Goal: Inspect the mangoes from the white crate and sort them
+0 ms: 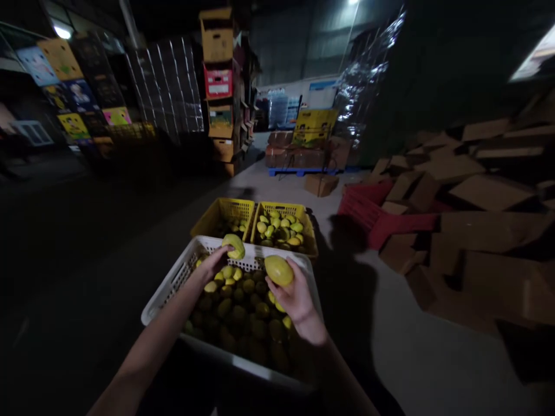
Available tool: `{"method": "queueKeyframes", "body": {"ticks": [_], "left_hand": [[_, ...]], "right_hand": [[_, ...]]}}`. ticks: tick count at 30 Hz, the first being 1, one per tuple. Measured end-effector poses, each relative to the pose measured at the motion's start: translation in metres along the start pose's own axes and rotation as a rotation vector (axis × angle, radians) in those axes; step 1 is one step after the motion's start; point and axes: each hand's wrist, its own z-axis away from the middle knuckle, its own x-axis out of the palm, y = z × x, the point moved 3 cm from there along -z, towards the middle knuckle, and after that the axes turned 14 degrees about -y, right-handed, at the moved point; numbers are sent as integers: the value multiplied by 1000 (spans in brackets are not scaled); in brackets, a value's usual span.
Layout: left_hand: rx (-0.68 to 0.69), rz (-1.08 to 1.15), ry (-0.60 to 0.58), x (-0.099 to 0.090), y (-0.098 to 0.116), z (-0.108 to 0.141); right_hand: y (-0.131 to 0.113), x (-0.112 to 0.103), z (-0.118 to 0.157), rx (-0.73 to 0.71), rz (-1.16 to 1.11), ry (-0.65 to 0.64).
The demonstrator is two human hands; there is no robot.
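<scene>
Over a white plastic crate (165,283) full of yellow-green oval fruit (238,315), my two hands are raised, each with one fruit. My left hand (215,261) has its fingers round a greenish fruit (235,247) near the crate's far rim. Closer to the right side, my right hand (299,297) grips a smooth yellow oval fruit (278,270) from its right and below. The exact kind of fruit is hard to tell in this light. Much of the crate's near part lies in shadow.
Beyond the white crate stand a left yellow crate (203,219) with a few fruit and a fuller right yellow crate (310,231). Flattened cardboard (481,231) and a red crate (366,211) lie to the right. Stacked boxes (219,115) and a blue pallet (299,171) stand farther back.
</scene>
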Motion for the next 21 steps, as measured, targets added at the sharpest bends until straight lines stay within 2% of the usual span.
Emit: {"method": "queueKeyframes", "body": {"ticks": [2, 4, 7, 10, 16, 18, 21], "left_hand": [[110, 82, -26, 15, 9, 18], [175, 176, -3, 24, 5, 37], [145, 265, 35, 32, -9, 61], [88, 334, -43, 42, -15, 72], [42, 497, -123, 48, -23, 70], [61, 441, -138, 47, -25, 67], [165, 254, -90, 45, -24, 63]], "right_hand": [[8, 2, 4, 29, 27, -82], [16, 2, 6, 92, 48, -147], [28, 1, 8, 161, 66, -207], [36, 1, 7, 166, 81, -271], [32, 2, -6, 5, 110, -322], [27, 2, -9, -60, 199, -387], [18, 2, -9, -196, 361, -446]]}}
